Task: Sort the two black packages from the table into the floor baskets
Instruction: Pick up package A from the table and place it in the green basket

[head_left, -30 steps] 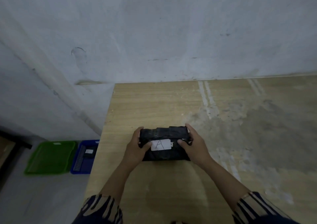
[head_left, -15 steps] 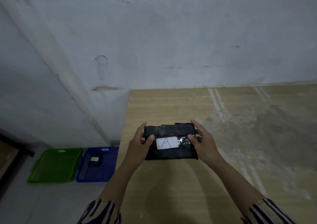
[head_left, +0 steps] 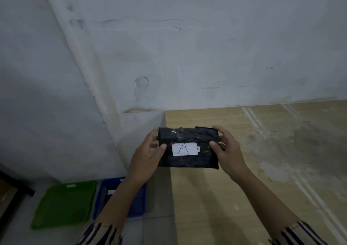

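A black wrapped package [head_left: 189, 137] with a white label marked "A" is held in the air over the table's left edge. My left hand [head_left: 145, 158] grips its left end and my right hand [head_left: 226, 151] grips its right end. On the floor at the lower left lie a green basket [head_left: 63, 203] and, right of it, a blue basket [head_left: 139, 203]. Inside the blue basket lies a dark package with a white label [head_left: 111, 192], partly hidden by my left forearm.
The wooden table [head_left: 262, 169] fills the right side, its left edge running down from the wall. A grey plaster wall [head_left: 169, 47] stands behind. A dark frame [head_left: 11, 194] sits at the far left on the floor.
Both hands have lifted the package off the table and carried it left to the table's edge. The view has turned left, showing more of the baskets.
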Demonstrator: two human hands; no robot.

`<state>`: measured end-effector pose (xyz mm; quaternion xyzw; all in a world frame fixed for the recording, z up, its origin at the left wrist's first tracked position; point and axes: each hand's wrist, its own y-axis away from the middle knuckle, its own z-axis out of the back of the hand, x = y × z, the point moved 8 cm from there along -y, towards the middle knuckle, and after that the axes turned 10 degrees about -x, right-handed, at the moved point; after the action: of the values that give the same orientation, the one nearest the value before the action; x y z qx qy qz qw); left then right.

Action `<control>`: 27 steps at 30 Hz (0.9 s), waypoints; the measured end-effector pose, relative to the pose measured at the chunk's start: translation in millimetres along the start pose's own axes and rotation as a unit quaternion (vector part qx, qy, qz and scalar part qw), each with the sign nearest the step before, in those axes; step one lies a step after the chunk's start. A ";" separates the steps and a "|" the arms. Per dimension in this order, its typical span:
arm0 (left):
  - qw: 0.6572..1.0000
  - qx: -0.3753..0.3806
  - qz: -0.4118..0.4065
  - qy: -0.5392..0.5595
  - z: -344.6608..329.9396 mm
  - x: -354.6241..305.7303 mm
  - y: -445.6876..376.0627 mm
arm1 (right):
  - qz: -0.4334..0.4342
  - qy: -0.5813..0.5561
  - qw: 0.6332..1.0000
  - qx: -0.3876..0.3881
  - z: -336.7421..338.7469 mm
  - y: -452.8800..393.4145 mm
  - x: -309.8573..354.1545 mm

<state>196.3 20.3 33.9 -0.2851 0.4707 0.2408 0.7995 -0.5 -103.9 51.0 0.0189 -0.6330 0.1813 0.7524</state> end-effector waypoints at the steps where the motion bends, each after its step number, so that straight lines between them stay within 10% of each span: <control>1: 1.000 -0.007 -0.016 -0.024 11.5 0.9 0.6 | 0.003 -0.003 1.000 0.001 -8.1 1.5 5.2; 27: 0.964 0.019 0.032 -0.262 321.9 212.1 -11.3 | -0.049 0.026 0.993 0.099 -374.6 93.9 30.6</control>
<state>495.2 256.7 -25.4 -0.1817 0.2584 0.3240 0.8917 330.0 88.0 -12.7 0.1199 -0.5901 0.2062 0.7713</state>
